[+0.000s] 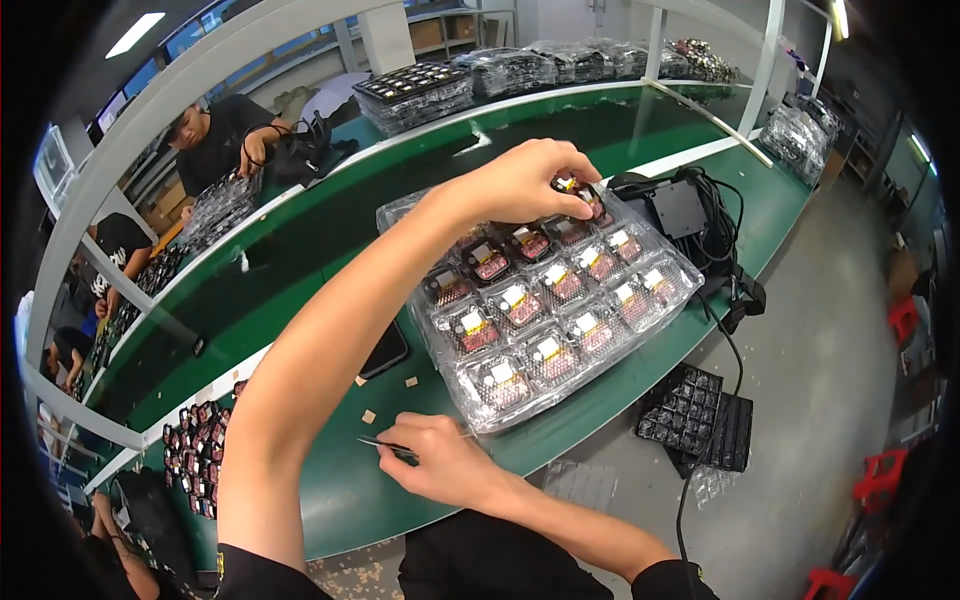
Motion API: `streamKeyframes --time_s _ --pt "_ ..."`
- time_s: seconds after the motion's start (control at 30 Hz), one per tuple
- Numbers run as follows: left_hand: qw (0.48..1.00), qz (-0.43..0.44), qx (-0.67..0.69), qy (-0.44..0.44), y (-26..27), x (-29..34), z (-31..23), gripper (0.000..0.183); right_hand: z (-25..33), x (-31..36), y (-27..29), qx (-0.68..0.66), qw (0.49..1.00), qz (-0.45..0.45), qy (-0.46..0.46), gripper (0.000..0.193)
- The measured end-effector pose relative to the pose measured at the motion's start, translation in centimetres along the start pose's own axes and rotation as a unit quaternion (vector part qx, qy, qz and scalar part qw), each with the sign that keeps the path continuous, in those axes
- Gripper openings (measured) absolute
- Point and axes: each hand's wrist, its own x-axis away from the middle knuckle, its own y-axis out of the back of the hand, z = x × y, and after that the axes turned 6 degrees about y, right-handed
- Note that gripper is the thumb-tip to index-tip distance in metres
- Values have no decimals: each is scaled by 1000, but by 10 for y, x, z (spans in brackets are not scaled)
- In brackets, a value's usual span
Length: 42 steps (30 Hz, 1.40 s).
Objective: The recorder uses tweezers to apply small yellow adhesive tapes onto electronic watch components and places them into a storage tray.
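Observation:
A clear plastic blister tray [480, 412] lies on the green bench and holds several small reddish parts with yellow labels in its pockets. My left hand [525, 182] reaches across to the tray's far corner, its fingertips pinched on one small part [572, 184] just above a pocket. My right hand [445, 462] rests on the bench in front of the tray's near corner. It grips thin metal tweezers [385, 445] that point left.
A dark phone [386, 350] and small tan scraps [368, 416] lie left of the tray. A black box with cables [680, 208] sits to its right. Black trays [700, 415] lie on the floor. Loose parts [195, 445] sit far left. Other people [215, 140] work across the conveyor.

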Motion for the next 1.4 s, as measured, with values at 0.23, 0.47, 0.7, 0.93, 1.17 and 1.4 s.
streamKeyframes --time_s 0.23,0.47,0.7,0.93,1.17,1.4 --pt "989 -105 24 103 52 70 26 46 -1 -1 2 28 999 -2 19 13" --pt "907 -58 -199 367 120 299 153 47 -1 -2 8 38 998 8 40 16" --pt "727 -212 -334 561 83 516 191 47 5 -4 3 49 999 16 -4 15" --pt "687 -267 -372 563 87 544 184 32 12 -8 3 73 997 25 -20 15" --pt "771 -298 -219 518 86 543 148 45 18 -11 1 71 997 38 -12 15" --pt "932 -143 -9 332 14 424 5 77 11 -12 5 110 994 -4 -21 11"
